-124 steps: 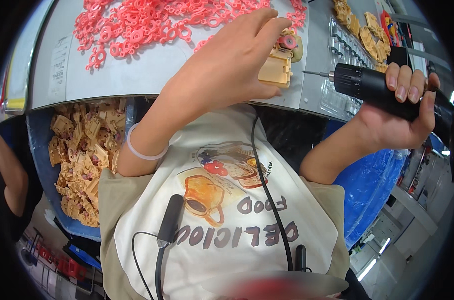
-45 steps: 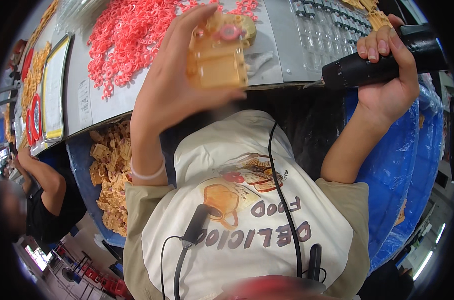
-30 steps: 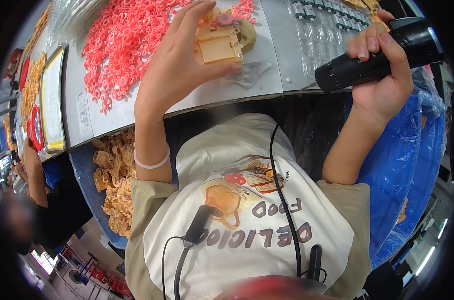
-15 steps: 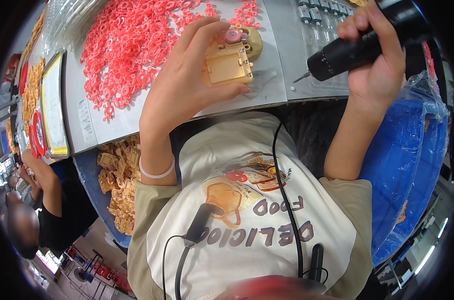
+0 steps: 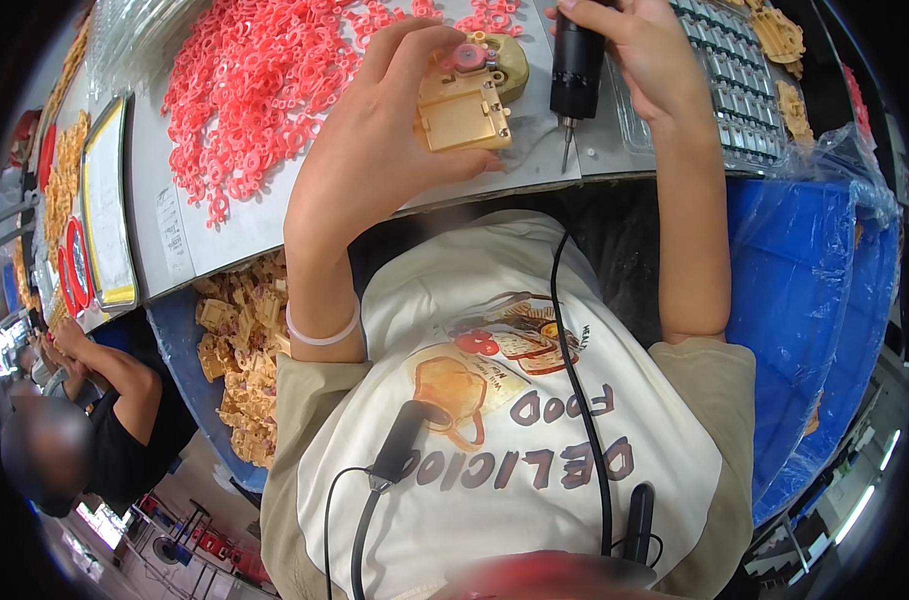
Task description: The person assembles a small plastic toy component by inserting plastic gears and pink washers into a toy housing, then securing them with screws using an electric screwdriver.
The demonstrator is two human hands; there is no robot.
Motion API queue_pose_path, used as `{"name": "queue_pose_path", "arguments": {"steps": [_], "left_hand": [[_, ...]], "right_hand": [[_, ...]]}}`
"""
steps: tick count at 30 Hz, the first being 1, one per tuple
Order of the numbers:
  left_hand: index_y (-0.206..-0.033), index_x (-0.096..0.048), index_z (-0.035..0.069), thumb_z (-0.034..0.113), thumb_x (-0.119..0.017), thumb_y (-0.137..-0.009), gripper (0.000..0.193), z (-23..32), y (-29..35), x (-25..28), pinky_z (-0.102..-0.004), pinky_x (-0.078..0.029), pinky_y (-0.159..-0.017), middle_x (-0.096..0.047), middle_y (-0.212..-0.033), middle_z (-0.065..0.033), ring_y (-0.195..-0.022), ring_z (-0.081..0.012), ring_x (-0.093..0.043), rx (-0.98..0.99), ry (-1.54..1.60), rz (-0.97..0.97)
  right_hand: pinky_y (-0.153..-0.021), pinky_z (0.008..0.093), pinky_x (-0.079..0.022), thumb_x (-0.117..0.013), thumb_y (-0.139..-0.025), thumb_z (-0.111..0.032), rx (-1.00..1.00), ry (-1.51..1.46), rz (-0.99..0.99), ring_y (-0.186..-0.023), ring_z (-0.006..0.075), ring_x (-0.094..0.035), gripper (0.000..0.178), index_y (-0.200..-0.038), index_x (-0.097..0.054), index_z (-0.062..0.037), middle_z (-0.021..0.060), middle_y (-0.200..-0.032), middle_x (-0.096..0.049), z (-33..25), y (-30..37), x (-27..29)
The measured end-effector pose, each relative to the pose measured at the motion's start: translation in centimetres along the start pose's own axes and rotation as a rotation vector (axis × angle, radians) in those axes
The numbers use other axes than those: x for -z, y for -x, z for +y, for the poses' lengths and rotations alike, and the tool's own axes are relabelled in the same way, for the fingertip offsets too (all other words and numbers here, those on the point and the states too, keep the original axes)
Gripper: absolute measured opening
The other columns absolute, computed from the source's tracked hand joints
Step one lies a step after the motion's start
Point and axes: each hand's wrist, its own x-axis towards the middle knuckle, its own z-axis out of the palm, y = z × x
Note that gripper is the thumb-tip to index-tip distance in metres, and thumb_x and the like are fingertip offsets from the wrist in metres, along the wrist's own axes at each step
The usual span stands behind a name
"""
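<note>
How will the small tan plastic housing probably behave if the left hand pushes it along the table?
The tan housing looks like thin moulded plastic, so probably light and stiff. Its flat boxy shape suggests sliding, not rolling. The pink gear on top may sit loose and could shift.

The person wore a cream short-sleeved T-shirt [image 5: 534, 440] with olive-tan sleeves [image 5: 719, 385] and a cartoon print of an orange jug and food on the chest, with brown lettering beneath it. A thin white band [image 5: 319, 335] circled the left wrist. Black cables [image 5: 574, 390] ran down the shirt, one from a slim black clip-on device [image 5: 399, 445].
</note>
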Motion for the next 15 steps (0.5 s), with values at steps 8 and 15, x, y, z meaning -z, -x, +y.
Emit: {"name": "queue_pose_path", "arguments": {"steps": [8,15], "left_hand": [[-0.139,-0.050,0.009,0.025,-0.088,-0.066,0.084,0.3,0.8,0.1,-0.0423,-0.047,-0.106,-0.049,-0.140,-0.0111,-0.126,-0.0333,-0.055,-0.020,-0.036,-0.008],[-0.138,-0.050,0.008,0.038,-0.092,-0.065,0.090,-0.2,1.4,-0.5,-0.0414,-0.048,-0.103,-0.051,-0.138,-0.0115,-0.126,-0.0332,-0.056,-0.060,-0.096,0.063]], "right_hand": [[-0.091,0.0358,-0.053,-0.074,-0.088,-0.008,-0.127,0.767,0.027,-0.107,0.0241,-0.062,0.066,-0.145,-0.041,-0.0013,0.0177,-0.119,-0.061,-0.9,0.7,-1.6],[-0.087,0.0344,-0.053,-0.076,-0.086,-0.012,0.241,1.228,0.104,-0.096,0.0250,-0.064,0.035,-0.115,-0.063,0.0027,0.0166,-0.112,-0.063,-1.4,1.7,-2.1]]}}
